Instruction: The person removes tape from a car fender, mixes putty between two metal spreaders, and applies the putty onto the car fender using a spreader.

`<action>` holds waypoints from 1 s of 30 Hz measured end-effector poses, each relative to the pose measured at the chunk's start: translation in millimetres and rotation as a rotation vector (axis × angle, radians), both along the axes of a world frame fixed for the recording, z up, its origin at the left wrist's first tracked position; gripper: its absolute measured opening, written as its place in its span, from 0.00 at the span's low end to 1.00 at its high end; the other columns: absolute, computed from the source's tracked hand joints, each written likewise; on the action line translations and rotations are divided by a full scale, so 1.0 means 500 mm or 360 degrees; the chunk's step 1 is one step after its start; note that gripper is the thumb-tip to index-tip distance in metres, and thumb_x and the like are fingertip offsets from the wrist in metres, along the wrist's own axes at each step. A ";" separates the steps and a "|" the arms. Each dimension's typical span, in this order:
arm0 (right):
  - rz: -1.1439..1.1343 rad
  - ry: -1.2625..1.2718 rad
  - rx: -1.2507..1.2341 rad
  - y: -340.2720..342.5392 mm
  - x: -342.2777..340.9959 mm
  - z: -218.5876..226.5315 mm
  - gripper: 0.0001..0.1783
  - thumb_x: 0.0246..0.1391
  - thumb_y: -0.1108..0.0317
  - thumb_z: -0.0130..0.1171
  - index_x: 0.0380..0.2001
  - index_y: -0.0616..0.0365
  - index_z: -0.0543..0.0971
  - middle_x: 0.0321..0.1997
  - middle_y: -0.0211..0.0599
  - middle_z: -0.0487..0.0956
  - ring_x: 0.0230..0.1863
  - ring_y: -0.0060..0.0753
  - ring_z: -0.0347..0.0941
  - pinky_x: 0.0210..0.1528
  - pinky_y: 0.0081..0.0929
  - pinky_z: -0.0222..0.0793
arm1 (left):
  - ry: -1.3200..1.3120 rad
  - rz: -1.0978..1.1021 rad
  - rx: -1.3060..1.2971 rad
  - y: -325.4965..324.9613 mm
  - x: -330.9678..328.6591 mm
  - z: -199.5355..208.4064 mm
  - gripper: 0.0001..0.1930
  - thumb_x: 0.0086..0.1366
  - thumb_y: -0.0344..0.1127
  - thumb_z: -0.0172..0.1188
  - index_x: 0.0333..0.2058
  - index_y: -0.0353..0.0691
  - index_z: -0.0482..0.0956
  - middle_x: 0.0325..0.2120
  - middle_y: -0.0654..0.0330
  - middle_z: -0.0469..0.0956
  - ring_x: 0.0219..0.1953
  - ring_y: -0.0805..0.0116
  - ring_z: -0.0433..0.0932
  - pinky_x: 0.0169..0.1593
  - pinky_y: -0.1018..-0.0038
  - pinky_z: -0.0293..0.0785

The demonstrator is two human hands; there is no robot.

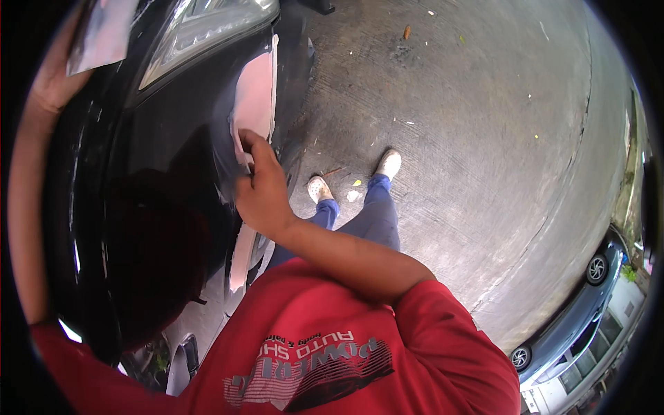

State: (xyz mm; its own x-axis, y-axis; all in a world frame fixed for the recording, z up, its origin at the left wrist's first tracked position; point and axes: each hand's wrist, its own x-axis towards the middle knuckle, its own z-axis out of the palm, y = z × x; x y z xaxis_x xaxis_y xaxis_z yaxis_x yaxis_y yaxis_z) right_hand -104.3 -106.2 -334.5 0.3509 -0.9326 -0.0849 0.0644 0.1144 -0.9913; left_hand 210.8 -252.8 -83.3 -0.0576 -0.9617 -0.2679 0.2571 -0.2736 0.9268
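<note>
A pink patch of body filler (254, 93) covers part of the black car's body panel (173, 104), just beside the headlight (204, 31). My right hand (266, 190) is closed at the lower end of that patch, thumb and fingers pinched on a small pale spreader (246, 160). Most of the spreader is hidden by the fingers. At the upper left, my left hand (55, 83) holds up a flat pale board (104, 34) with pink filler smeared on it. Some of the left fingers are out of sight behind the board.
More pink filler (242, 257) shows lower on the car's edge, near my body. My feet in pale clogs (389, 164) stand on the concrete floor (470, 138) beside the car. A blue-grey car (570, 311) is parked at the far right.
</note>
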 end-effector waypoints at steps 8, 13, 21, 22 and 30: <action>0.0022 -0.0089 -0.0193 -0.090 -0.324 0.148 0.39 0.54 0.86 0.47 0.71 0.58 0.71 0.69 0.57 0.77 0.68 0.57 0.77 0.73 0.41 0.69 | -0.0192 0.0328 0.0167 0.056 -0.284 0.004 0.25 0.83 0.50 0.56 0.63 0.34 0.78 0.54 0.53 0.86 0.53 0.60 0.88 0.62 0.61 0.84; -0.0076 -0.0258 -0.1431 -0.159 -0.439 0.357 0.35 0.54 0.84 0.53 0.68 0.55 0.74 0.70 0.57 0.76 0.70 0.63 0.75 0.77 0.58 0.64 | 0.0408 0.0318 0.0203 0.103 -0.544 -0.024 0.26 0.84 0.52 0.52 0.66 0.36 0.76 0.58 0.49 0.85 0.59 0.51 0.86 0.65 0.47 0.83; 0.0003 0.0040 -0.2035 -0.192 -0.570 0.372 0.24 0.51 0.72 0.76 0.53 0.49 0.84 0.68 0.47 0.78 0.72 0.60 0.73 0.78 0.72 0.61 | 0.0896 0.0472 -0.0033 0.127 -0.779 -0.081 0.28 0.82 0.55 0.56 0.62 0.35 0.79 0.53 0.50 0.86 0.54 0.53 0.87 0.63 0.54 0.83; -0.0013 0.0106 -0.2084 -0.201 -0.580 0.356 0.27 0.50 0.75 0.74 0.56 0.49 0.83 0.69 0.48 0.77 0.72 0.60 0.73 0.78 0.71 0.60 | 0.0935 0.0410 -0.0034 0.130 -0.789 -0.087 0.27 0.82 0.56 0.56 0.62 0.36 0.79 0.52 0.51 0.86 0.54 0.53 0.87 0.62 0.55 0.83; 0.0154 0.0812 -0.1735 -0.215 -0.709 0.206 0.37 0.41 0.83 0.67 0.60 0.53 0.81 0.70 0.47 0.75 0.73 0.61 0.71 0.79 0.68 0.61 | 0.0886 0.0310 0.0108 0.161 -0.787 -0.162 0.26 0.82 0.54 0.59 0.61 0.36 0.80 0.48 0.54 0.88 0.48 0.59 0.89 0.55 0.58 0.87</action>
